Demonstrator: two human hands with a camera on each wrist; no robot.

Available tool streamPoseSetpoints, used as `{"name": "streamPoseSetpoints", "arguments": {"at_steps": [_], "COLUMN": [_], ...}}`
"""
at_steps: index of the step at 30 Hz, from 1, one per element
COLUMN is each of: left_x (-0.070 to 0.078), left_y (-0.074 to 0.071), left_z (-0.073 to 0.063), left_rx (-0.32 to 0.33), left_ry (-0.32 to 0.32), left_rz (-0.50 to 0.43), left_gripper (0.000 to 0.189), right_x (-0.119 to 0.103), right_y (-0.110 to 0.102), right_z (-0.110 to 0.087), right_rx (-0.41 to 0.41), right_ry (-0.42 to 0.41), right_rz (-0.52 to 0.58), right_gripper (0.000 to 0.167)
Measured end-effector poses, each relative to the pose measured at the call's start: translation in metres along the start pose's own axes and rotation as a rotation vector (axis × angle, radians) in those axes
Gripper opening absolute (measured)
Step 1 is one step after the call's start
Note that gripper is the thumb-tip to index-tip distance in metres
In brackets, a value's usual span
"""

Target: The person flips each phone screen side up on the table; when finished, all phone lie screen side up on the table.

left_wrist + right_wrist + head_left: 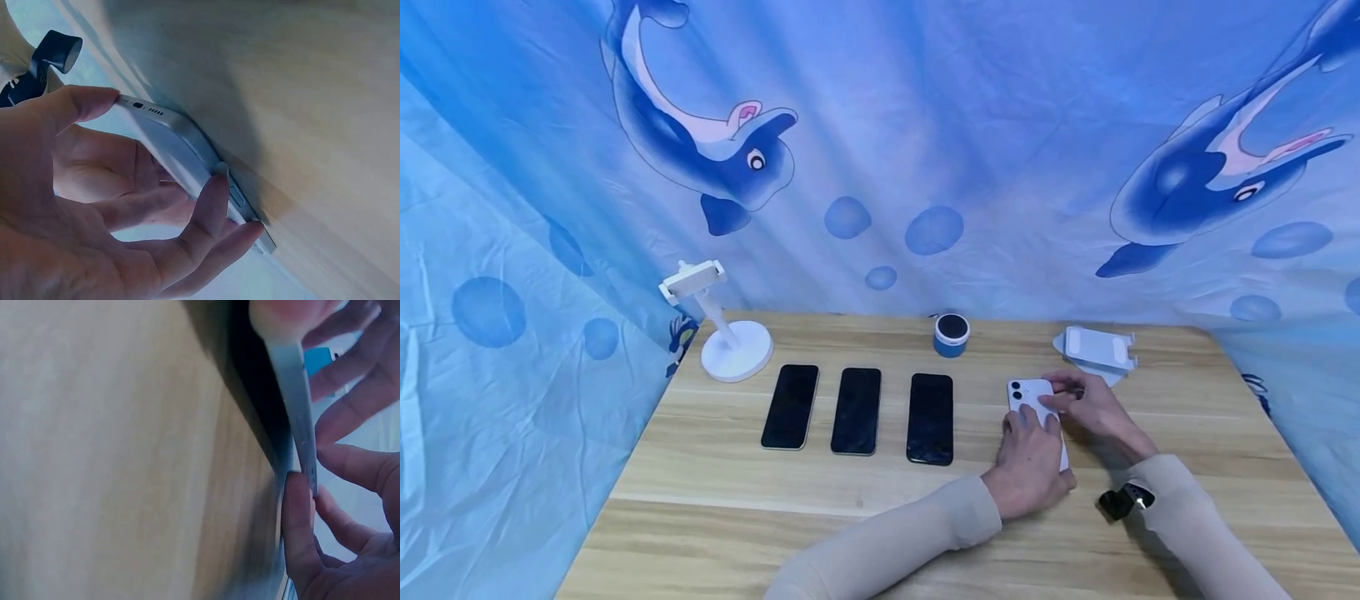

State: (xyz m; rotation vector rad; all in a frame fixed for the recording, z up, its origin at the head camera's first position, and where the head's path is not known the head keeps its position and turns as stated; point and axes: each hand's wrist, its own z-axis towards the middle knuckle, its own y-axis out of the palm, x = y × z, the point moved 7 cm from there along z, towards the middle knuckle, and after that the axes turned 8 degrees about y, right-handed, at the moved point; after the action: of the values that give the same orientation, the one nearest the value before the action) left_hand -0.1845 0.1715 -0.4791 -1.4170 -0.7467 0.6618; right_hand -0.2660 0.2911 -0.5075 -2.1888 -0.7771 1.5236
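A white smartphone [1034, 390] is held by both hands with its back and twin camera lenses facing up. My left hand [1028, 467] grips it lengthwise: in the left wrist view the thumb is on the end with the charging port [138, 105], and the fingertips [215, 187] lie along the side with the buttons. At the far right corner, my right hand [1092, 406] pinches the phone's edge between thumb and fingers. In the right wrist view the dark screen side [262, 387] faces down, tilted over the wooden table [125, 456].
Three black-screened phones, the left [790, 407], middle [856, 412] and right [930, 419], lie in a row. A white phone stand [736, 350] rises at the back left. Behind are a blue round speaker [951, 335] and a folded white stand [1097, 347], before a dolphin-printed curtain [880, 150].
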Motion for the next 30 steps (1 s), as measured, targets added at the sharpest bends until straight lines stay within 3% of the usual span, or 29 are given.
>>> {"name": "streamPoseSetpoints", "arguments": {"at_steps": [10, 18, 30], "left_x": [-0.006, -0.018, -0.031], "left_y": [-0.01, -0.011, -0.012], "left_z": [-0.005, -0.008, -0.012], "left_rx": [0.094, 0.097, 0.098], "left_ry": [-0.025, -0.055, -0.061], "left_rz": [-0.068, -0.249, -0.399], "left_gripper": [0.08, 0.077, 0.075], "right_x": [-0.002, -0.003, -0.01], "right_y": [-0.003, 0.003, 0.006], "right_z": [-0.006, -0.013, -0.018], "right_rx": [-0.065, -0.13, -0.169], "right_ry": [-0.074, -0.109, -0.185], "right_rz": [0.19, 0.343, 0.345], "right_gripper": [0.058, 0.054, 0.053]}}
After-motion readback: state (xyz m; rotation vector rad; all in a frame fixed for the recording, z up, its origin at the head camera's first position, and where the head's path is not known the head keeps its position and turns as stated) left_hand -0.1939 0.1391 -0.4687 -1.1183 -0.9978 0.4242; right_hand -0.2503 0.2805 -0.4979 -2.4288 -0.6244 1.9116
